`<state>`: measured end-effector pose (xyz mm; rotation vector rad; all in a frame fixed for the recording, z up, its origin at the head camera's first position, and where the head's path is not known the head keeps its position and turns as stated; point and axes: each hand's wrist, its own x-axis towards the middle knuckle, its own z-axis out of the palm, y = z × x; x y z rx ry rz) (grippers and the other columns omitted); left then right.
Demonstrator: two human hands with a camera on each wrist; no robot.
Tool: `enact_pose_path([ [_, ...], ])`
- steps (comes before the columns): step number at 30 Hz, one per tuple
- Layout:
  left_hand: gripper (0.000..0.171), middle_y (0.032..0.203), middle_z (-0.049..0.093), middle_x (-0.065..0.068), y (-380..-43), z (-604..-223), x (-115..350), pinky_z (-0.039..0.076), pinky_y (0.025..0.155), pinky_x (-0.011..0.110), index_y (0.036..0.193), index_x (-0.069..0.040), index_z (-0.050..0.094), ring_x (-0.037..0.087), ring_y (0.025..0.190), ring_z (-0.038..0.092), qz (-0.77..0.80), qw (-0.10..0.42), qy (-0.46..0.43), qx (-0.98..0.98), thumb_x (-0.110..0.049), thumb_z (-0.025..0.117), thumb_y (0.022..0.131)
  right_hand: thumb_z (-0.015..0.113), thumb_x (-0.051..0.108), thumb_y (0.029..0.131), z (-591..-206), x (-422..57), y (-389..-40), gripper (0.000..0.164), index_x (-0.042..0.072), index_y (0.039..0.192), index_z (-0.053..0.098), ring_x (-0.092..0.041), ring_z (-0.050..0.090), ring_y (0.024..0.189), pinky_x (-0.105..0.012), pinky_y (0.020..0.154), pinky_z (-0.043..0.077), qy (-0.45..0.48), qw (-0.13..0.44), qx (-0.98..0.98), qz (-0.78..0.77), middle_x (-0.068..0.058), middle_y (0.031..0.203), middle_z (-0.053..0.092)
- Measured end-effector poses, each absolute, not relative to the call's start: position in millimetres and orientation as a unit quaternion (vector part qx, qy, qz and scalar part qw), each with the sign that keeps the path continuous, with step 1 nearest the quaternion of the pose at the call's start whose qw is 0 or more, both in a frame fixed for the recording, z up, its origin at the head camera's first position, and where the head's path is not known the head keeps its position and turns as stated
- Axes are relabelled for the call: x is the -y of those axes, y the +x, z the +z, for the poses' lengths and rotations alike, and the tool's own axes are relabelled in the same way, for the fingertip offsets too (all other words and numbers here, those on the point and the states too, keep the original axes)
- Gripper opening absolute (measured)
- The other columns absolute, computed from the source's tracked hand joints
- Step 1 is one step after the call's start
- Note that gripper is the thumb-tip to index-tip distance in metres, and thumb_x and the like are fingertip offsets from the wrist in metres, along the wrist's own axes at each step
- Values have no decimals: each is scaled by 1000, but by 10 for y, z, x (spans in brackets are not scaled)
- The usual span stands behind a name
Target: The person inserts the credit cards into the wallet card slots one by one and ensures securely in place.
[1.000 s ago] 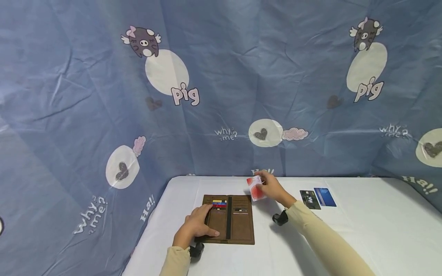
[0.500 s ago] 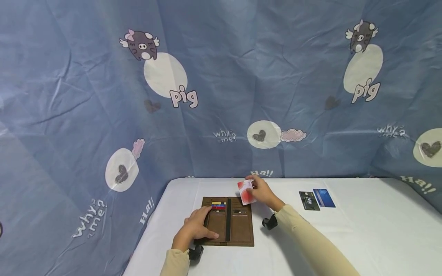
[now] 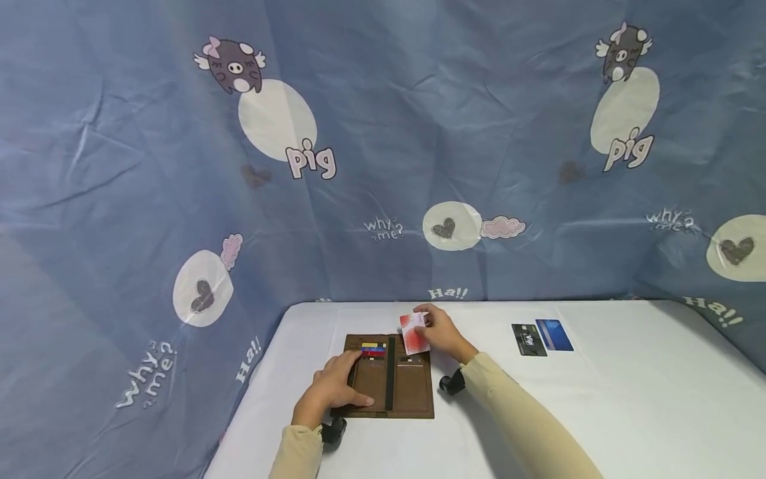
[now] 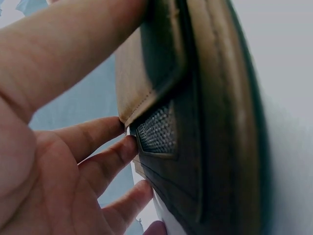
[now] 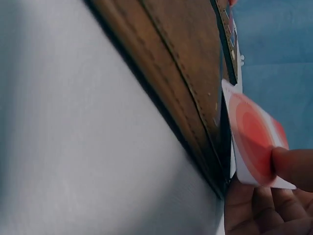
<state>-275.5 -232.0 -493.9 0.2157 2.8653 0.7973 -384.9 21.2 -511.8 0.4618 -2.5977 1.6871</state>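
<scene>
A brown wallet (image 3: 413, 392) lies spread flat on the white table, a dark band (image 3: 390, 382) down its middle. My left hand (image 3: 332, 386) rests on its left half, thumb and fingers spread; in the left wrist view the fingertips (image 4: 128, 143) touch the wallet beside a mesh patch (image 4: 159, 129). Colourful cards (image 3: 374, 350) stick out of a slot in the left half. My right hand (image 3: 441, 332) pinches a red-and-white card (image 5: 252, 139) between thumb and fingers, tilted over the top of the wallet's right half. Another card (image 3: 409, 360) shows in a lower right slot.
On the table to the right lie a black VIP card (image 3: 529, 340) and a blue card (image 3: 555, 334), side by side. A blue printed curtain (image 3: 359, 266) hangs behind the table and along its left side.
My right hand has carried the red-and-white card leftward, from beside the wallet's upper right corner to over its right half. My left hand stays on the wallet.
</scene>
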Motion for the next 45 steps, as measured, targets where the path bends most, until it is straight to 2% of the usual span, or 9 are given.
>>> enact_pose_path([
  [6,103,153,42,14,-2789,-4913,2340,31,105,67,148,-10,41,40,139,37,270,80,69,-957,-36,93,64,74,-2,79,-5114,-131,-3872,38,-1,116,63,-13,58,69,-25,56,50,148,17,847,510,-11,83,66],
  [11,103,152,43,14,-2778,-4931,2321,32,104,66,148,-10,41,39,138,38,265,85,68,-958,-37,93,63,78,3,81,-5162,-154,-3866,37,3,115,65,-14,60,74,-26,62,51,147,19,869,471,-8,85,67],
  [19,103,153,42,15,-2771,-4934,2312,32,104,66,148,-10,42,40,139,37,263,82,68,-959,-37,93,63,76,3,83,-5170,-217,-3836,37,3,118,63,-13,58,72,-26,61,49,172,24,877,447,-8,84,65],
  [37,103,153,42,15,-2783,-4927,2301,32,104,68,147,-10,42,41,139,37,261,77,70,-960,-37,94,62,78,6,81,-5157,-204,-3841,37,2,116,64,-13,57,71,-26,62,48,158,40,879,449,-6,82,65],
  [45,103,153,42,15,-2807,-4968,2304,31,104,68,148,-10,42,41,140,36,261,81,71,-959,-37,93,63,74,1,84,-5126,-255,-3829,32,0,114,62,-12,56,65,-25,57,48,156,31,876,456,-7,79,62],
])
